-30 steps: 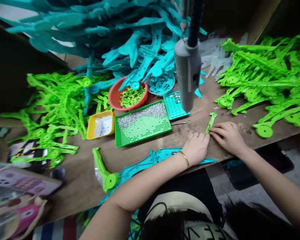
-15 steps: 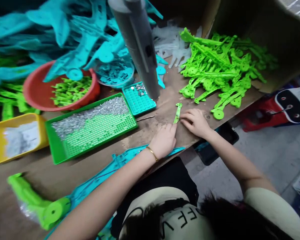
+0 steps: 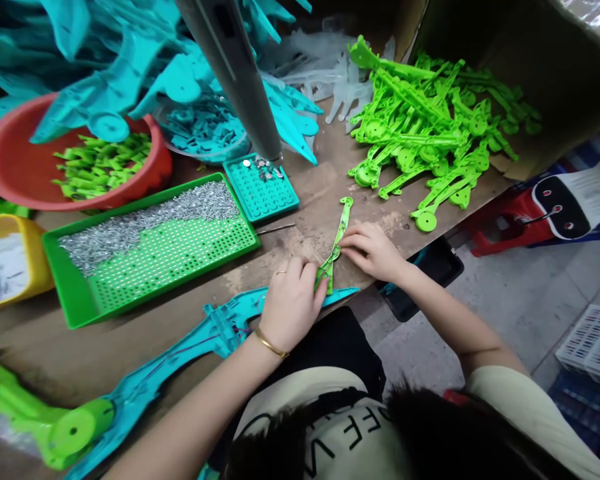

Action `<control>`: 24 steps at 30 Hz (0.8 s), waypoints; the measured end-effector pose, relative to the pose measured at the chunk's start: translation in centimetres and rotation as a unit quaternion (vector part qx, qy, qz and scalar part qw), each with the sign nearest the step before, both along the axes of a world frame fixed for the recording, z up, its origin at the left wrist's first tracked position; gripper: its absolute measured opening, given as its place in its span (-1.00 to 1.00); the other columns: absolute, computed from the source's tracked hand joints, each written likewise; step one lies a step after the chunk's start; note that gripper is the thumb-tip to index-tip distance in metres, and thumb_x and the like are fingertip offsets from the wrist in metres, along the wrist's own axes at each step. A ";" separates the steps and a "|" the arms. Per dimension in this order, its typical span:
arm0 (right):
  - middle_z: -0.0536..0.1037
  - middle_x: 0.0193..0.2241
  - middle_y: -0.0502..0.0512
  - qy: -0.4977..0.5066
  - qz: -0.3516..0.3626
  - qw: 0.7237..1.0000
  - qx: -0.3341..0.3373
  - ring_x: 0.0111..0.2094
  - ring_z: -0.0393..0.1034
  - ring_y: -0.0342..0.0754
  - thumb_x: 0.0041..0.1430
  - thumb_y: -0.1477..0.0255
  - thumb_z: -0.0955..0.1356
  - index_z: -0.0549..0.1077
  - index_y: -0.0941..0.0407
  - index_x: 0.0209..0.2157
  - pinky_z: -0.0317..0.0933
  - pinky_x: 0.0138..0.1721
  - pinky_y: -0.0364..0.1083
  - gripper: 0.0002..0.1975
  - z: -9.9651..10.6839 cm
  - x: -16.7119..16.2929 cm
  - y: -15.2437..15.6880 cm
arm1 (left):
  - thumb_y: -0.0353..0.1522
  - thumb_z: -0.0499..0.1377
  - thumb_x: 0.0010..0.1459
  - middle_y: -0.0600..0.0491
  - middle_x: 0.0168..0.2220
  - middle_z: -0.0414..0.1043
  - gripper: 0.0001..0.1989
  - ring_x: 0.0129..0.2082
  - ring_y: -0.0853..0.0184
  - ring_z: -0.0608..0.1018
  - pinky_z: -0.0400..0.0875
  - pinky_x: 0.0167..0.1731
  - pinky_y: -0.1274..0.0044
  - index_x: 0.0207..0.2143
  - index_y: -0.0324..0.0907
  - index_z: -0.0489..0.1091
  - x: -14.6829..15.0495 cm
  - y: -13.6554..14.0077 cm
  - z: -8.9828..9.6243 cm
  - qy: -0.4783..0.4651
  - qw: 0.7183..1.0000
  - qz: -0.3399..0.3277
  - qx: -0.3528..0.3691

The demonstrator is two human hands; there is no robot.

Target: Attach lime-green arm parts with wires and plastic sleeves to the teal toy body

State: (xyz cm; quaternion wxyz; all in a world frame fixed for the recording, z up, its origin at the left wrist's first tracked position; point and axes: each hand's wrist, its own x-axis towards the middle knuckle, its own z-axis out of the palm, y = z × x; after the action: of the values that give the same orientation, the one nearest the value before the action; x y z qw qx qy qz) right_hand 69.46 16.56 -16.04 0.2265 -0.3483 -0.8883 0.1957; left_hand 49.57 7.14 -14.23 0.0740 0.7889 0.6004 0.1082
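Note:
A slim bright-green plastic part lies on the bench top between my hands, its small rounded end pointing away from me. My left hand, with a gold bracelet at the wrist, grips the wider near end between thumb and fingers. At the part's middle, my right hand pinches with thumb and fingertips; any small piece between them is too small to make out. Partly beneath my left hand runs a long blue plastic piece with a thin dark wire, joined to a green section at lower left.
A green perforated tray of small metal pieces sits left, beside a blue tray of small metal discs. A grey post rises behind them. Also here: a red bowl, a yellow bin and a pile of green parts.
My left hand has shifted back to the green part's near end, showing more of the part. My right fingers have come onto its middle. The whole view has shifted slightly.

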 end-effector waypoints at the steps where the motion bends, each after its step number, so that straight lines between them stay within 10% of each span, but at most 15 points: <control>1: 0.54 -0.15 0.14 -0.002 0.015 1.000 -0.002 -0.07 0.37 -0.02 0.31 0.36 0.27 0.50 0.09 -0.19 0.15 -0.03 0.00 -0.80 0.0 -0.1 -0.2 | -0.28 0.06 0.27 -0.14 -0.20 0.41 -0.76 -0.21 0.12 0.45 0.39 -0.20 0.34 -0.20 -0.28 0.40 0.0 -0.2 0.1 0.006 1.000 0.005 0.006; 17: 0.55 -0.13 0.12 -0.032 0.031 0.999 -0.013 -0.05 0.31 0.01 0.29 0.26 0.29 0.51 0.07 -0.26 0.15 -0.01 0.02 -0.78 -1.2 -1.5 -1.6 | -0.37 0.07 0.19 -0.10 -0.23 0.38 -0.84 -0.20 0.12 0.41 0.35 -0.18 0.30 -0.36 -0.20 0.43 1.0 0.4 0.1 -0.050 0.993 0.098 -0.049; 24: 0.53 -0.15 0.11 -0.068 0.009 0.998 -0.015 -0.08 0.27 0.03 0.28 0.29 0.29 0.52 0.06 -0.14 0.14 -0.07 0.01 -0.77 -0.6 -2.3 -1.9 | -0.38 -0.02 0.27 -0.19 -0.23 0.41 -0.75 -0.18 0.02 0.44 0.28 -0.26 0.28 -0.23 -0.30 0.42 1.5 0.9 1.8 0.088 0.992 0.065 -0.069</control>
State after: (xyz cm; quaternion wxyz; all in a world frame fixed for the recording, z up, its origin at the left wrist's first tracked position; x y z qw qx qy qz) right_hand 67.13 14.64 -16.63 0.1583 -0.3562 -0.9019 0.1862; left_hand 51.04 8.07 -12.46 0.0683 0.7476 0.6606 0.0011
